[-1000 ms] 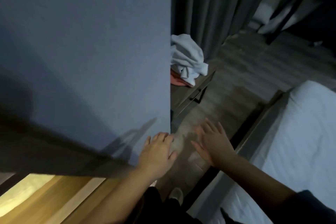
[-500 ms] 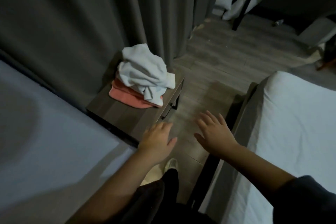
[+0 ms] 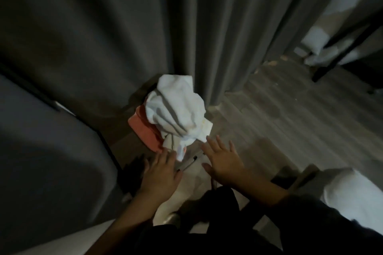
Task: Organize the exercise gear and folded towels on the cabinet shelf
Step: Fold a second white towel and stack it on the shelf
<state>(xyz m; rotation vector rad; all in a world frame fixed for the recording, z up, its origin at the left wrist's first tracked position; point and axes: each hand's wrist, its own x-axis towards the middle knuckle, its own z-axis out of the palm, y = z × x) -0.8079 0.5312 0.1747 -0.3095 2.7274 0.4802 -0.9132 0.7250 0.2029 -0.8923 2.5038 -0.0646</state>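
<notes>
A crumpled white towel (image 3: 178,112) lies heaped on a pink cloth (image 3: 143,128), both on a low dark wooden bedside cabinet (image 3: 124,145) in front of the curtain. My left hand (image 3: 161,174) hovers just below the pile, fingers straight and spread, its fingertips at the pink cloth's near edge. My right hand (image 3: 223,161) is held out beside it, fingers spread, its tips close to the towel's lower right corner. Neither hand holds anything. The room is dim and the frame blurred.
Dark grey curtains (image 3: 207,27) hang behind the cabinet. A grey padded surface (image 3: 41,151) fills the left. A white bed corner (image 3: 356,194) is at the lower right. Wooden floor (image 3: 290,120) stretches right, with a black slanted leg (image 3: 342,54) and white bedding farther back.
The view has swung past the grey padded surface toward the cabinet. Both hands have come forward and now sit right at the towel pile, which appears much nearer.
</notes>
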